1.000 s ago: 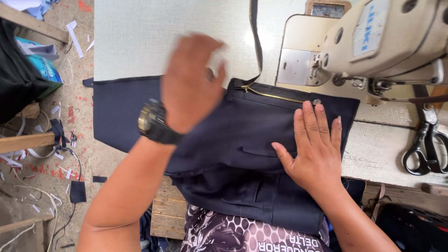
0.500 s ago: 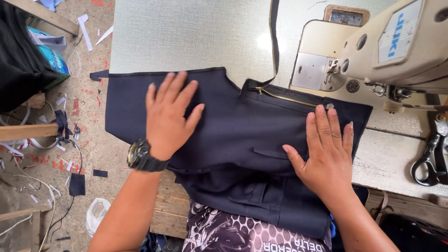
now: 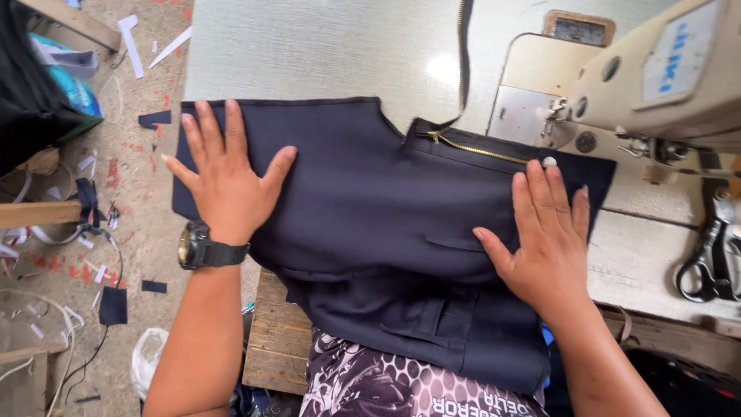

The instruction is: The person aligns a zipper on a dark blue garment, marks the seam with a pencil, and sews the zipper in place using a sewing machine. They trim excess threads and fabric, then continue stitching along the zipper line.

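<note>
Looking down at the pale table (image 3: pixel 309 54), I see the dark navy garment (image 3: pixel 370 232) filling the middle of the frame, one end flat on the tabletop at centre left, the other draped off the near edge toward my lap at lower centre. Its long axis runs from the upper left of the frame down to the lower right; the zipper end points right, toward the cream sewing machine (image 3: pixel 648 85) in the upper right corner.

A second ago my left hand (image 3: pixel 224 177) was raised and blurred above the cloth; half a second ago it had landed nearer the middle. Now it lies further out at the left end, fingers fanned wide and palm flat, so I judge the fabric has just been smoothed outward and lies flatter than before. My right hand (image 3: pixel 544 239) has barely shifted: it sits at centre right, fingers together and pressing down, just below the gold zipper (image 3: pixel 475 148), pinning that end.

A welt pocket slit (image 3: pixel 455 243) shows just left of my right hand. Black scissors (image 3: pixel 706 259) rest at the right edge, apart from the cloth. My black wristwatch (image 3: pixel 202 249) sits at the left wrist. Fabric scraps (image 3: pixel 116 305) litter the floor at lower left.
</note>
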